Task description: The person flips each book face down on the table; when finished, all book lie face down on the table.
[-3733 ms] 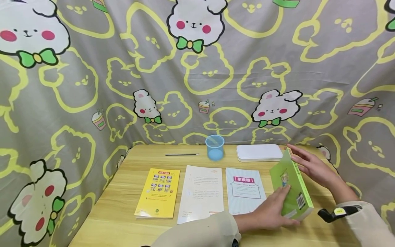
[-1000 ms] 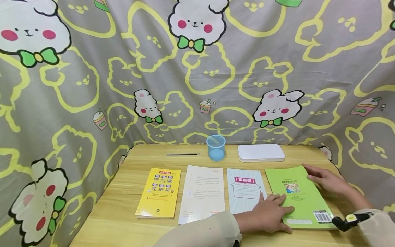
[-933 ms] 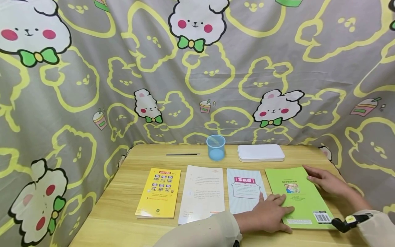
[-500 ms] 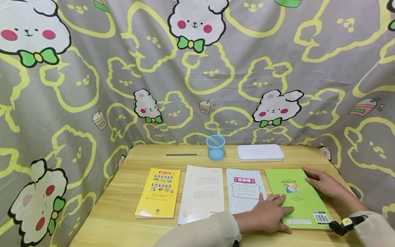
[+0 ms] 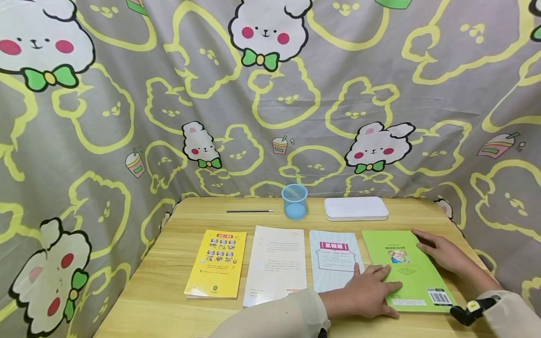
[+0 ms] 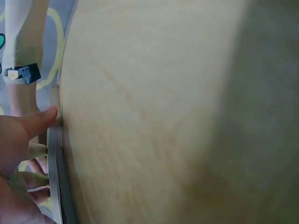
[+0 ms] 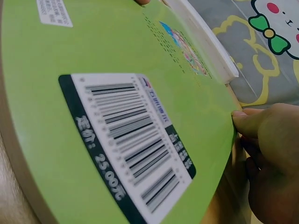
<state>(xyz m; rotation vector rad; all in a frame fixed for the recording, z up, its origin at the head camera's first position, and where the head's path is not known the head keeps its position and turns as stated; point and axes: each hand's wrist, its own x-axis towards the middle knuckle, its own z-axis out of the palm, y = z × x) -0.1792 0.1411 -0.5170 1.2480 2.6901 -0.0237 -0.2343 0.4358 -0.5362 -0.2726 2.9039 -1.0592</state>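
Observation:
A green book [image 5: 412, 272] with a barcode label lies flat at the right end of a row of books. My left hand [image 5: 369, 291] rests with spread fingers at its lower left edge, reaching over the side of a light blue book [image 5: 334, 258]. At the green book's right edge is my right hand [image 5: 444, 256], fingers lying along the side near the far corner. In the right wrist view, the thumb [image 7: 245, 122] touches that edge while the other fingers bend below it. A white book [image 5: 276, 265] and a yellow book [image 5: 217, 263] lie further left.
Behind the books are a thin black pencil-like stick [image 5: 249, 211], a blue mesh cup [image 5: 294, 203] and a white flat case [image 5: 356, 208]. A grey patterned curtain [image 5: 313, 141] hangs behind the wooden table [image 5: 139, 300].
The green book, earlier tilted up between both hands, now lies flat beside the light blue book. Over the last second its right side and my right hand have shifted slightly left.

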